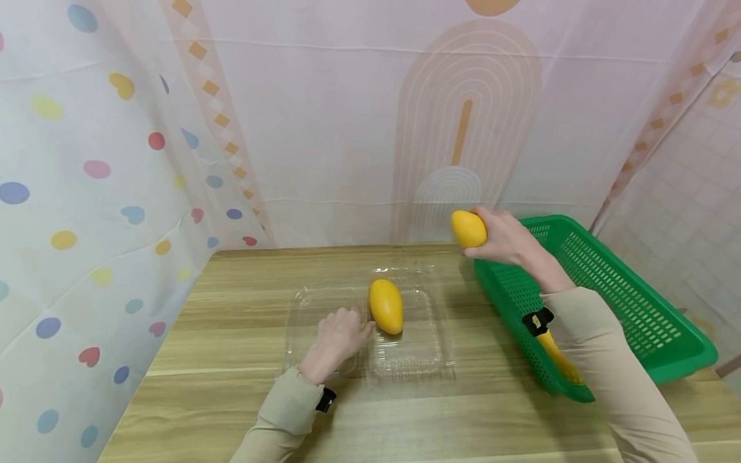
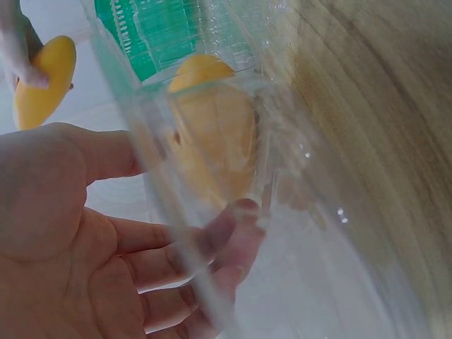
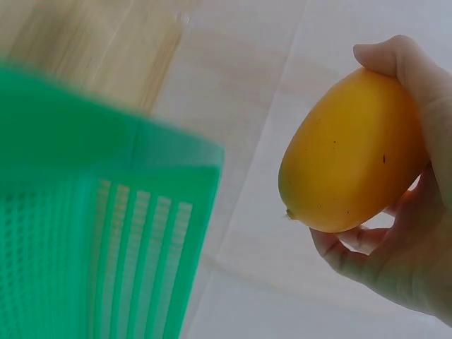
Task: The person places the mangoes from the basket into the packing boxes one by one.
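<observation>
My right hand (image 1: pixel 502 238) holds a yellow mango (image 1: pixel 469 229) up in the air beside the basket's left rim. In the right wrist view, thumb and fingers curve round the mango (image 3: pixel 353 152), which has small dark specks and a stem nub. A clear plastic clamshell box (image 1: pixel 408 365) lies unfolded on the table. Another mango (image 1: pixel 386 307) rests in its right half, close to the hinge. At that hinge is my left hand (image 1: pixel 340 337), fingertips right beside the mango. The left wrist view shows its fingers (image 2: pixel 166 261) apart from the thumb, partly seen through clear plastic.
A green slotted basket (image 1: pixel 642 276) stands on the table's right side. Something yellow (image 1: pixel 558 360) shows inside it, partly hidden by my right sleeve. Behind the wooden table (image 1: pixel 243 399) hangs a patterned curtain (image 1: pixel 324 128), with a dotted one on the left.
</observation>
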The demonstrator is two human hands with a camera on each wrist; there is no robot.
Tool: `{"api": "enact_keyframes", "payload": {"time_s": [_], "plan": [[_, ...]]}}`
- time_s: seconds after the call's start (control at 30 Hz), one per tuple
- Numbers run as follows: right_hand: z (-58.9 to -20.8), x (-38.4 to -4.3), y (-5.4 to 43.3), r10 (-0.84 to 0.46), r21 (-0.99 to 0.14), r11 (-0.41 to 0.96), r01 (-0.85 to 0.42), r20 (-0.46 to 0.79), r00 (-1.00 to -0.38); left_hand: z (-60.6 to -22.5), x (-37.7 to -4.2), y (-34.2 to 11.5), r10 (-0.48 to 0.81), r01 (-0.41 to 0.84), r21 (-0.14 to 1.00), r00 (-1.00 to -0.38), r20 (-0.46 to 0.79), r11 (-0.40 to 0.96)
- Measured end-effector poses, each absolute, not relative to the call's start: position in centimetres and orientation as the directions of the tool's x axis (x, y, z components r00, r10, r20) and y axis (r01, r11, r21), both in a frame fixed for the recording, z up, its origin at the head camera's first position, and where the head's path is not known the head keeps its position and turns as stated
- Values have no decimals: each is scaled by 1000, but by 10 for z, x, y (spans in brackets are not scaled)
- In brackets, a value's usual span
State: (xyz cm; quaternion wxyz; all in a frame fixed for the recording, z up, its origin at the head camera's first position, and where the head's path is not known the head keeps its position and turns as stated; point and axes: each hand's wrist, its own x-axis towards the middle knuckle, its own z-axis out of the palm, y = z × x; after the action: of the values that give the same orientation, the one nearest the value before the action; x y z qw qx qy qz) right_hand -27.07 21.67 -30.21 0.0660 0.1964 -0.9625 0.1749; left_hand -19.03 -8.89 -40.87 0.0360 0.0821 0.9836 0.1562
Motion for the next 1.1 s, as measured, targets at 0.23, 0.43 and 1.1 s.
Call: {"api": "enact_keyframes", "payload": {"time_s": [0.23,0.43,1.1], "plan": [[-309,-270,188,-361,-335,863,-379,119,-925,-408,-190,-89,170,146,320,-984,-50,936],[-323,-267,169,-334,-348,881,-321,25,-942,-408,-190,-88,171,147,323,-984,-49,935],[-375,-250,116,-214,-318,931,-181,-72,-974,-410,-190,-89,174,150,339,-984,-41,929]]}}
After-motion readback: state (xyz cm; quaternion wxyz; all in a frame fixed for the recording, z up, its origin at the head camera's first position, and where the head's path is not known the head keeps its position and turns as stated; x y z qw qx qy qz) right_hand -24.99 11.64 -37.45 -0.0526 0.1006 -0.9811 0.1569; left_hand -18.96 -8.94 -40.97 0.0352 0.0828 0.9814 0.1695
